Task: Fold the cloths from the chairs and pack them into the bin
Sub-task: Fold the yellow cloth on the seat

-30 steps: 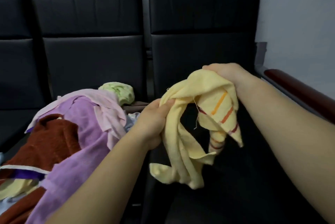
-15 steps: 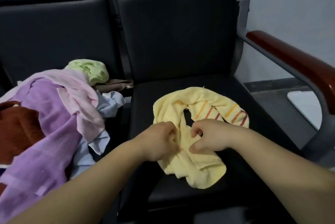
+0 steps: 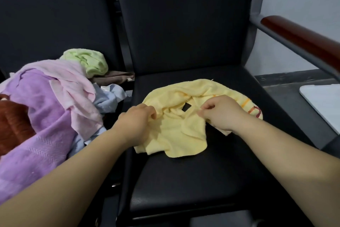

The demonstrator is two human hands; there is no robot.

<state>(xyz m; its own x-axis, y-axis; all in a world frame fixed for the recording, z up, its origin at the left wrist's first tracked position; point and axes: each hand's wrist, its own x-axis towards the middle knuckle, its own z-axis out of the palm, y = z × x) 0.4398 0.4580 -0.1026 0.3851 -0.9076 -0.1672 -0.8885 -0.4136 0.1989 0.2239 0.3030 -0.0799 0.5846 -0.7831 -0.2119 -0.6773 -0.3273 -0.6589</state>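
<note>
A yellow cloth (image 3: 184, 131) with orange and red stripes lies crumpled on the black seat (image 3: 193, 180) of the right chair. My left hand (image 3: 137, 123) grips its left edge with curled fingers. My right hand (image 3: 223, 111) pinches a fold of the same cloth near its middle. A small gap in the cloth shows the seat between my hands. On the left chair a pile of cloths is heaped: purple (image 3: 36, 116), pink (image 3: 73, 87), light green (image 3: 88, 61), light blue (image 3: 108, 98), rust brown (image 3: 12, 122). The bin is not in view.
The right chair has a red-brown wooden armrest (image 3: 301, 41) on a grey metal frame. A white flat object (image 3: 325, 105) lies on the floor past the armrest. Black chair backs (image 3: 184, 24) stand behind the seats, with a grey wall beyond.
The yellow cloth, held up in the air a second ago, came down onto the right seat. Since half a second ago my hands have moved apart, spreading the cloth.
</note>
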